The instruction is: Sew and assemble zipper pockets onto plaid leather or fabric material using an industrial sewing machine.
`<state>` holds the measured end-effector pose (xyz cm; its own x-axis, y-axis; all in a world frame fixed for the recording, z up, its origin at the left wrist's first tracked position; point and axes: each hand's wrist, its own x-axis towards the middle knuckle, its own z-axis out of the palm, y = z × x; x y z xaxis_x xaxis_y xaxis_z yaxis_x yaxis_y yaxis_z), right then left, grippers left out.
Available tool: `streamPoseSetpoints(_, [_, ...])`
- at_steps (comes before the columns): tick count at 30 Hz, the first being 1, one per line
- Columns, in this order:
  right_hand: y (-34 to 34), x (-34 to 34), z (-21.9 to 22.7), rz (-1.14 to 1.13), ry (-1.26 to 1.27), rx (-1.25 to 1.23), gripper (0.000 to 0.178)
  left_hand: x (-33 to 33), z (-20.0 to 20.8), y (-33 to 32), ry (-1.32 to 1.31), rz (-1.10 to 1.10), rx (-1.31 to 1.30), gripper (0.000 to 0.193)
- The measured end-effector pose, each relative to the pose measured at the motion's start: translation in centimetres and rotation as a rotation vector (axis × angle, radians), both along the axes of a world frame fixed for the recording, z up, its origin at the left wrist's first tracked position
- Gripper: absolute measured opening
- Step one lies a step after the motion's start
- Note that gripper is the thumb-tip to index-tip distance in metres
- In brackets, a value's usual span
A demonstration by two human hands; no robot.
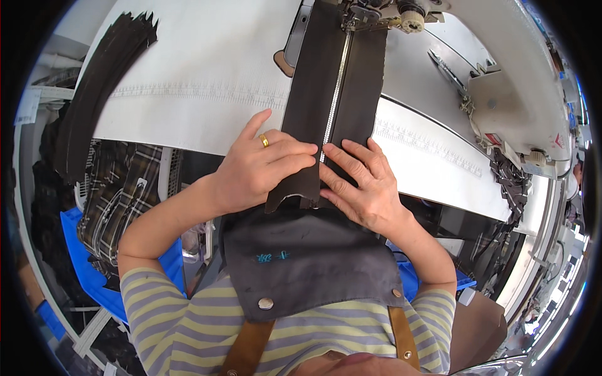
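Two hands, left hand (257, 169) and right hand (360, 182), pressed open-palmed on one dark zippered fabric strip (335, 94), one sewing machine (389, 12)

a white work table (207, 94) fills the view, with blue bins (88, 276) of fabric on the floor beside it

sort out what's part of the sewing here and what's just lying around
In use: left hand, right hand, dark fabric strip with zipper, sewing machine head.
Lying about: stack of dark strips, plaid cloth, blue bin.
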<state>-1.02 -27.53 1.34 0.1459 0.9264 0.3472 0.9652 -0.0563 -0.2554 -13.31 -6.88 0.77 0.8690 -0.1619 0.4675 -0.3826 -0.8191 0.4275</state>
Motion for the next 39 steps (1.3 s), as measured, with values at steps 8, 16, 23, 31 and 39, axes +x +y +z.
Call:
streamPoseSetpoints(8, [-0.1, 0.0, -0.3, 0.004, 0.014, -0.003, 0.046, -0.1, -0.1, -0.2, 0.017, 0.021, 0.000, 0.025])
streamPoseSetpoints(16, [-0.1, 0.0, 0.1, -0.012, 0.007, -0.060, 0.050, 0.1, 1.8, 1.6, 0.087, -0.050, 0.133, 0.029])
streamPoseSetpoints(23, [0.2, 0.3, 0.9, 0.030, 0.084, -0.058, 0.048, 10.8, 0.6, 5.5, 0.023, 0.112, 0.272, 0.027])
streamPoseSetpoints(31, [0.4, 0.5, 1.0, 0.036, 0.055, -0.059, 0.047, 12.7, -0.1, 7.0, 0.062, 0.156, 0.290, 0.041])
streamPoseSetpoints(39, [0.7, 0.6, 0.9, 0.023, 0.074, -0.053, 0.051, 12.9, -0.2, 7.0, 0.015, 0.150, 0.271, 0.041])
